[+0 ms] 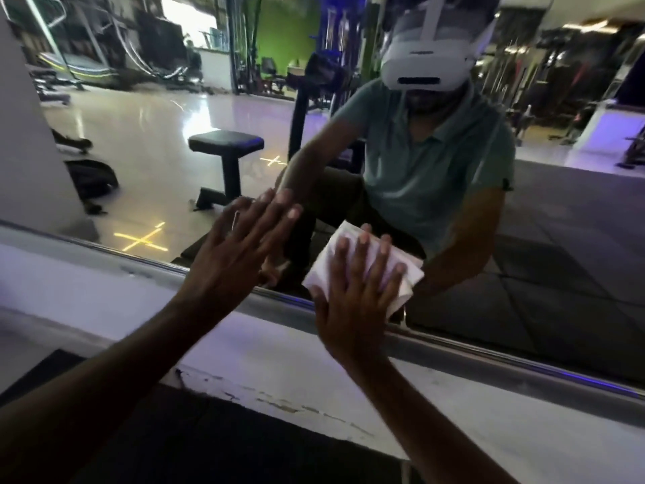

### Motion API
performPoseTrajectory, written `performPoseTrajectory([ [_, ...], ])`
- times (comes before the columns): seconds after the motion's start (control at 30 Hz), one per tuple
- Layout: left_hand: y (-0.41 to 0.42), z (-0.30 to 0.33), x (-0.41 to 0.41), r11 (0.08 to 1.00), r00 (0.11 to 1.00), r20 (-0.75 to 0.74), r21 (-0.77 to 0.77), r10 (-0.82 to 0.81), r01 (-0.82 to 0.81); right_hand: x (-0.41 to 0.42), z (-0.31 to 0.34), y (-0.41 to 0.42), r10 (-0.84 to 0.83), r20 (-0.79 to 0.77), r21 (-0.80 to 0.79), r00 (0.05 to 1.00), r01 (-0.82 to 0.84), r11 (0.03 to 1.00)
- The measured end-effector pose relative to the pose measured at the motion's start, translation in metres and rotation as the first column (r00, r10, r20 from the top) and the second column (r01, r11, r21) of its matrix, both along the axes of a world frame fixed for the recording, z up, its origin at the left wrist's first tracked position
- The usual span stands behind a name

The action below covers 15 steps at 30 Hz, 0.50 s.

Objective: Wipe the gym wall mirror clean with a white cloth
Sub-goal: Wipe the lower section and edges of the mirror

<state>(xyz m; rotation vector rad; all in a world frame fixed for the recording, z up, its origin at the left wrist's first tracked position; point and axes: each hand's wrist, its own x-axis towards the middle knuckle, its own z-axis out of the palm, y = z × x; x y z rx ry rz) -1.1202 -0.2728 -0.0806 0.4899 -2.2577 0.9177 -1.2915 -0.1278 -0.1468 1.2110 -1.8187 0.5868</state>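
Note:
The wall mirror [523,239] fills the upper part of the view, and its metal bottom frame [488,354] runs down to the right. A folded white cloth [405,274] lies flat on the glass just above that frame. My right hand [352,291] presses the cloth against the mirror with straight, spread fingers. My left hand [237,253] rests flat on the glass to the left of the cloth, fingers straight, holding nothing. The mirror reflects a crouching person in a green shirt wearing a white headset.
Below the frame runs a white ledge [279,372] with chipped paint, and dark floor matting [174,441] lies beneath it. In the reflection I see a black bench [227,148], gym machines and a shiny floor. A white pillar [28,134] stands at the left.

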Motion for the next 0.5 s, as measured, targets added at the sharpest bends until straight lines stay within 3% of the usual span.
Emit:
performPoseTrajectory([
  [0.07,-0.006,0.003,0.006,1.000,0.999,-0.039,-0.006,-0.021,0.021,-0.016,0.011,0.010,0.036,-0.052,-0.051,0.998,-0.038,0.998],
  [0.17,-0.039,0.010,0.041,0.992,0.975,-0.218,0.122,0.042,-0.016,-0.030,0.017,0.025,-0.095,0.053,-0.199,0.994,0.104,0.975],
  [0.23,-0.075,0.007,0.087,0.965,0.959,-0.224,0.229,0.177,-0.124,-0.010,0.015,0.004,-0.158,0.195,-0.218,0.968,0.200,0.955],
  [0.3,-0.106,-0.004,0.132,0.936,0.947,-0.184,0.288,0.262,-0.203,0.031,0.009,-0.037,-0.144,0.232,-0.198,0.962,0.192,0.961],
  [0.5,-0.162,-0.024,0.178,0.931,0.928,-0.293,0.346,0.229,-0.120,0.147,0.010,-0.165,0.038,0.030,-0.030,0.999,-0.037,0.999],
])
